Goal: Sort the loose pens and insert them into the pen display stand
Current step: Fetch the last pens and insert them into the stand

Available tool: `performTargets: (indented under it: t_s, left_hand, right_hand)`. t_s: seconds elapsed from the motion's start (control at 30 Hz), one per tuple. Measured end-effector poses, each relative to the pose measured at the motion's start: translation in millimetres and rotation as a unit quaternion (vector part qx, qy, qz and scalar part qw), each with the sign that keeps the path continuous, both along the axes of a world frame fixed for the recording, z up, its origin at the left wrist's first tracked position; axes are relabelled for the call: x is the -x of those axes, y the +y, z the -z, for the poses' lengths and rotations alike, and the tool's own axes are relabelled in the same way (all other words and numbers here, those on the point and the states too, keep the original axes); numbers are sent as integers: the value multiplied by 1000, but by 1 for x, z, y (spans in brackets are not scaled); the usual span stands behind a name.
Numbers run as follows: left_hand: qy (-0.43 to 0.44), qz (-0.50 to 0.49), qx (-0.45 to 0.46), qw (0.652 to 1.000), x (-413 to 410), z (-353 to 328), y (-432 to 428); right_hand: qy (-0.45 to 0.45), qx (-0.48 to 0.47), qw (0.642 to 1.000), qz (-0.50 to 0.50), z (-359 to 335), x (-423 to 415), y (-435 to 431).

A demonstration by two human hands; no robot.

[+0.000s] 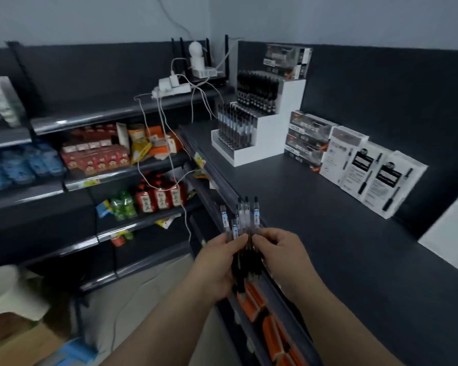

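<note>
A bundle of several clear pens with blue labels [245, 220] stands upright between my two hands at the near edge of the dark shelf top [328, 233]. My left hand [220, 262] grips the bundle from the left, thumb across the barrels. My right hand [283, 257] pinches the pens from the right with thumb and fingertips. The white stepped pen display stand [265, 138] sits far back on the shelf top. Its lower tier holds blue-labelled pens and its upper tier dark pens; the front step looks bare.
Boxed pen packs [310, 138] and white pen boxes [370, 173] line the wall right of the stand. A power strip with white cables [169, 87] lies behind on the left shelf. Snack shelves [98, 154] fill the left; orange boxes [259, 307] sit below the near edge.
</note>
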State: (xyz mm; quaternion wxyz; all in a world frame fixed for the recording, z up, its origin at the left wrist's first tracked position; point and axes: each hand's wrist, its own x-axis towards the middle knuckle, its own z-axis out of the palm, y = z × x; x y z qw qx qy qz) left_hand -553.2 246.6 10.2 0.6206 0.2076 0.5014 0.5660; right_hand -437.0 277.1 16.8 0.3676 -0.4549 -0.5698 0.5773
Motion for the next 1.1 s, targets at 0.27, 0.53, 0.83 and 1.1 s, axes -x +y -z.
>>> performTargets:
  t_s: [0.27, 0.53, 0.83, 1.1]
  left_hand:
    - [6, -66, -4, 998, 76, 2, 68]
    - [-24, -54, -10, 998, 181, 13, 139]
    - [-34, 17, -11, 999, 287, 8, 240]
    - [-24, 88, -10, 996, 296, 12, 324]
  right_hand:
    - [51, 53, 994, -77, 2, 83, 91]
    - [15, 38, 997, -64, 12, 182, 166]
    - [6, 24, 996, 86, 4, 267, 244]
    - [-15, -55, 967, 249, 0, 254, 312]
